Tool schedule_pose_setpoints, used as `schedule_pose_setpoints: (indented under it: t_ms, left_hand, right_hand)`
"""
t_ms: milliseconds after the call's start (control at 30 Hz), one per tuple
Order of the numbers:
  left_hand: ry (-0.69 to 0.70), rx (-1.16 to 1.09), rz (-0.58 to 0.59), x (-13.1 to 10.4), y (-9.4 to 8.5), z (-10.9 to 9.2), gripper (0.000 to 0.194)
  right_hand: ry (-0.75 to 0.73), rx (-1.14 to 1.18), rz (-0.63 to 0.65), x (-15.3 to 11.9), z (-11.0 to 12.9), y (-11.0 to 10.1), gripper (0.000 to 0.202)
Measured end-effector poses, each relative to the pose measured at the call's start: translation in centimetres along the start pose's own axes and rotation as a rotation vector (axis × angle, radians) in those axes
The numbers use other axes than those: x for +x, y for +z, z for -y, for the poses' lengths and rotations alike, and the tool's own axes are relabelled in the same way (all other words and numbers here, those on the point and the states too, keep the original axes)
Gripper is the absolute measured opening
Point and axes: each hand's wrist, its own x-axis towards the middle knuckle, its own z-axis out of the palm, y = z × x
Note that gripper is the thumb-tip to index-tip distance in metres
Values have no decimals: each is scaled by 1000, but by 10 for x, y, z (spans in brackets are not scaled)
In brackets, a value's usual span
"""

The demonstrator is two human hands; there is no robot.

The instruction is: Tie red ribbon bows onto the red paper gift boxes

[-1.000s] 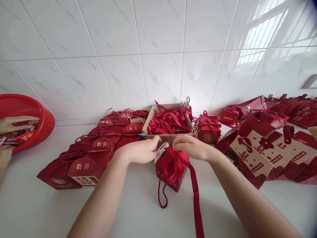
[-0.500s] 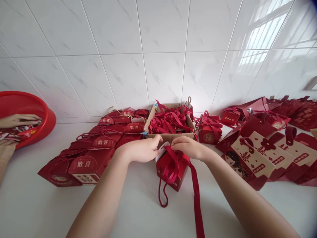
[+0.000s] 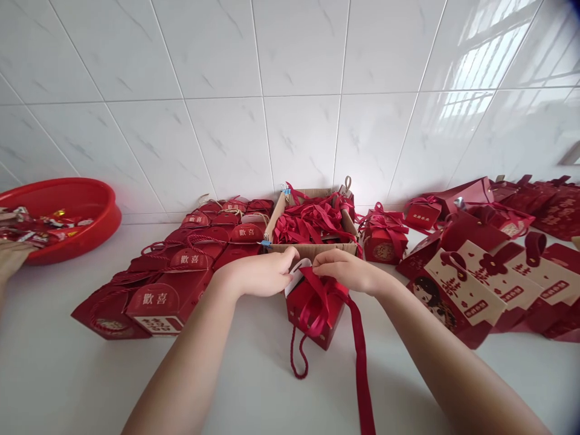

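A small red gift box [image 3: 296, 307] stands on the white counter between my hands, its whitish top flap upright at the back left. My left hand [image 3: 260, 275] has thumb and fingers closed at that flap's edge; the fingertips are partly hidden. My right hand [image 3: 347, 270] pinches a dark red ribbon [image 3: 361, 362] over the box top. The ribbon hangs in loops down the front, and a long tail runs toward me across the counter. A twisted red cord handle [image 3: 299, 370] droops at the box's lower left.
Rows of red gift boxes [image 3: 170, 296] stand at left. Behind my hands is a cardboard box [image 3: 312, 248] full of red ribbons. Beribboned boxes [image 3: 385, 244] and cream-and-red bags [image 3: 473, 290] fill the right. At far left, another person's hand [image 3: 12, 260] reaches into a red basin [image 3: 102, 226] of wrapped sweets.
My hands and the gift box have hardly moved. At far left the red basin has shifted rightward into view, and the other person's hands have drawn back toward the left edge.
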Motion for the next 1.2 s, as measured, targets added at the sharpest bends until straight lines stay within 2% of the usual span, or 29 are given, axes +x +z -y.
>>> schedule_pose_setpoints:
  t_ms: [400, 533, 667, 900, 1000, 1067, 1133, 1200]
  left_hand:
    - [14, -7, 25, -5, 0, -6, 14]
    - [22, -6, 29, -7, -1, -6, 20]
    - [56, -30, 2, -7, -3, -6, 29]
    - [83, -78, -95, -6, -6, -1, 20]
    - [125, -255, -220, -16, -13, 3, 19]
    - [189, -424, -381, -25, -19, 7, 20]
    - [256, -598, -572, -34, -24, 9, 19]
    - [314, -774, -752, -41, -27, 9, 16]
  right_hand:
    - [5, -53, -12, 7, -6, 10, 19]
    - [-26, -121, -52, 8, -5, 14, 16]
    - [-89, -165, -75, 9, -6, 17, 15]
    - [-205, -217, -79, 9, -4, 18, 16]
    - [-203, -364, -183, -5, 5, 6, 18]
    - [-172, -470, -264, -20, 12, -7, 22]
    - [-100, -561, -249, -36, 19, -19, 26]
    - [9, -659, -150, -48, 21, -28, 28]
